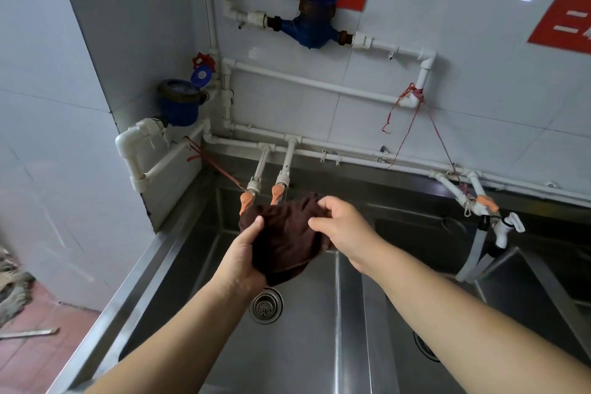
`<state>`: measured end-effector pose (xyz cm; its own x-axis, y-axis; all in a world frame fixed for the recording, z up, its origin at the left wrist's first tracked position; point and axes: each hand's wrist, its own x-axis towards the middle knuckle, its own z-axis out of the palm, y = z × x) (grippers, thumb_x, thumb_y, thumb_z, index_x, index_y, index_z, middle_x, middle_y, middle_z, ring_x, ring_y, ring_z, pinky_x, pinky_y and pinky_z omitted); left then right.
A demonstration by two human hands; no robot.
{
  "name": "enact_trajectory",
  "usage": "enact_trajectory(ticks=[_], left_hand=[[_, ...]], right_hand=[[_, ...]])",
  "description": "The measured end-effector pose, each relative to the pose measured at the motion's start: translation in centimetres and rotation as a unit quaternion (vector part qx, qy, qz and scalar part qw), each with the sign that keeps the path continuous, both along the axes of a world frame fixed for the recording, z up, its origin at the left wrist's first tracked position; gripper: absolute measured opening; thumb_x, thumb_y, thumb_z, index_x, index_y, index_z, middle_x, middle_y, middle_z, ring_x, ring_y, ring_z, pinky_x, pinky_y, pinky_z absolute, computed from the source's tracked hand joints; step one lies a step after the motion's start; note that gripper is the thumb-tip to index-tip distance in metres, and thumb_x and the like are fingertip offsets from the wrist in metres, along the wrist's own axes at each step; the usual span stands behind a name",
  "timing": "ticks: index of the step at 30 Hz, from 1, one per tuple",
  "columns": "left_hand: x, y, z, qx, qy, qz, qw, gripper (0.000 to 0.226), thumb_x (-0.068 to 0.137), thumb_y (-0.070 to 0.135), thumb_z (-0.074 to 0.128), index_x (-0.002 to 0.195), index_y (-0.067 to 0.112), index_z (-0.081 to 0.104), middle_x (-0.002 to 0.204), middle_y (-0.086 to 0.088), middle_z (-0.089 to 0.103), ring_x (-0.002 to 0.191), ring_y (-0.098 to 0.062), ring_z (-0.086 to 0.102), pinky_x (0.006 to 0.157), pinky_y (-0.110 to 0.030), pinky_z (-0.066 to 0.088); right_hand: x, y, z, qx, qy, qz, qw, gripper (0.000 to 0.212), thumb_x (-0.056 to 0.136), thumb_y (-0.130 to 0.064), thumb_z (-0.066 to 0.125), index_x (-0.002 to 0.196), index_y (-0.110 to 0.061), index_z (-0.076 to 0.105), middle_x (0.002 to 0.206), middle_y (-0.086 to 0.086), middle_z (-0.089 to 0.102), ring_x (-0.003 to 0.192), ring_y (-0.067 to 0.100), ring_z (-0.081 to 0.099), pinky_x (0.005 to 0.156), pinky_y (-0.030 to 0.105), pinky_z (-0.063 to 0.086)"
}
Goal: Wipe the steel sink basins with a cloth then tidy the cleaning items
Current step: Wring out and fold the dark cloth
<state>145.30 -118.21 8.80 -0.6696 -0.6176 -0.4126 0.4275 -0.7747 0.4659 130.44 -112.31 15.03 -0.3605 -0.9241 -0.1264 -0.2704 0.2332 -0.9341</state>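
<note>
The left hand (246, 253) grips the dark brown cloth (284, 233) from below while the right hand (342, 227) pinches its upper edge, above the drain (266, 304) of the left basin (303, 345). Best bunch it into a firm pad before wiping toward the drain.

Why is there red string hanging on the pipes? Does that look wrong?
Yes, that looks odd. Red string is knotted around a white pipe elbow on the tiled wall, with loose ends dangling toward the taps. It looks improvised. Both hands hold the brown cloth normally.
</note>
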Motion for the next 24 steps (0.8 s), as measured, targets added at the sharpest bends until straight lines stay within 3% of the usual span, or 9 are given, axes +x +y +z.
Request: enact_trajectory(ticks=[3,6,8,10,13,15,19,21,24], left_hand=[[0.6,-0.7,0.4,0.007,-0.07,0.006,0.998,0.036,0.089,0.036,0.055,0.115,0.013,0.062,0.101,-0.017,0.072,0.083,-0.035,0.071,0.073,-0.046,0.049],[1.4,-1.4,1.2,-0.025,-0.087,-0.008,0.996,0.035,0.09,0.028,0.055,0.121,0.011,0.057,0.105,-0.019,0.07,0.088,-0.036,0.069,0.07,-0.045,0.051],[1.7,-1.8,1.6,-0.055,-0.086,-0.027,0.994,0.041,0.088,0.023,0.056,0.126,0.008,0.054,0.108,-0.022,0.068,0.092,-0.036,0.068,0.073,-0.044,0.052],[1.8,-2.1,1.9,-0.079,-0.084,-0.06,0.991,0.05,0.082,0.025,0.058,0.128,0.004,0.053,0.113,-0.024,0.065,0.099,-0.037,0.066,0.078,-0.043,0.052],[2.1,-2.7,1.8,-0.081,-0.081,-0.095,0.989,0.059,0.076,0.031,0.061,0.128,0.004,0.053,0.118,-0.024,0.064,0.106,-0.037,0.063,0.081,-0.043,0.052],[2.6,-3.2,1.3,-0.067,-0.099,-0.097,0.988,0.057,0.076,0.034,0.062,0.125,0.006,0.056,0.116,-0.022,0.065,0.105,-0.036,0.064,0.082,-0.043,0.052],[3.8,-4.0,-0.6,-0.051,-0.165,-0.077,0.982,0.04,0.09,0.032,0.058,0.121,0.007,0.057,0.106,-0.021,0.069,0.095,-0.036,0.068,0.073,-0.041,0.055],[4.2,-4.2,-1.8,-0.045,-0.184,-0.058,0.98,0.034,0.091,0.028,0.058,0.119,0.008,0.058,0.102,-0.021,0.07,0.091,-0.035,0.069,0.069,-0.039,0.056],[4.2,-4.5,-3.2,-0.053,-0.189,-0.044,0.98,0.026,0.091,0.023,0.06,0.114,0.01,0.061,0.101,-0.019,0.071,0.09,-0.036,0.069,0.071,-0.044,0.057]], right_hand=[[-1.0,0.3,-1.8,0.026,0.061,-0.042,0.997,0.014,0.077,-0.004,0.063,0.084,-0.015,0.06,0.083,0.002,0.064,0.076,0.015,0.057,0.066,0.026,0.046],[-1.6,0.4,-3.4,0.069,0.036,-0.072,0.994,0.032,0.078,-0.003,0.063,0.106,-0.018,0.058,0.11,-0.003,0.059,0.103,0.013,0.056,0.087,0.027,0.043],[-1.2,0.3,-4.1,0.064,-0.069,-0.062,0.994,0.043,0.081,-0.003,0.063,0.119,-0.018,0.052,0.121,-0.002,0.055,0.108,0.012,0.053,0.095,0.03,0.041],[-0.5,0.3,-4.6,0.054,-0.218,-0.034,0.974,0.041,0.079,-0.01,0.068,0.116,-0.02,0.055,0.119,-0.001,0.058,0.103,0.013,0.055,0.089,0.031,0.042],[0.7,0.2,-5.7,0.065,-0.434,0.063,0.896,0.036,0.084,-0.025,0.063,0.119,-0.016,0.065,0.121,0.007,0.064,0.111,0.022,0.06,0.091,0.034,0.047],[1.4,0.0,-6.2,0.07,-0.505,0.081,0.856,0.034,0.09,-0.026,0.056,0.119,-0.012,0.066,0.124,0.013,0.063,0.115,0.027,0.059,0.09,0.039,0.051],[2.1,-1.3,-7.5,0.033,-0.455,-0.033,0.889,0.036,0.076,-0.006,0.067,0.112,-0.01,0.063,0.108,0.011,0.07,0.103,0.027,0.065,0.08,0.037,0.054],[2.5,-1.8,-8.0,0.016,-0.41,-0.082,0.908,0.033,0.079,0.002,0.065,0.109,-0.011,0.06,0.099,0.008,0.073,0.096,0.024,0.067,0.076,0.037,0.054],[2.7,-2.0,-8.6,0.006,-0.345,-0.101,0.933,0.026,0.082,0.0,0.064,0.106,-0.011,0.062,0.1,0.008,0.072,0.096,0.023,0.067,0.078,0.035,0.054]])
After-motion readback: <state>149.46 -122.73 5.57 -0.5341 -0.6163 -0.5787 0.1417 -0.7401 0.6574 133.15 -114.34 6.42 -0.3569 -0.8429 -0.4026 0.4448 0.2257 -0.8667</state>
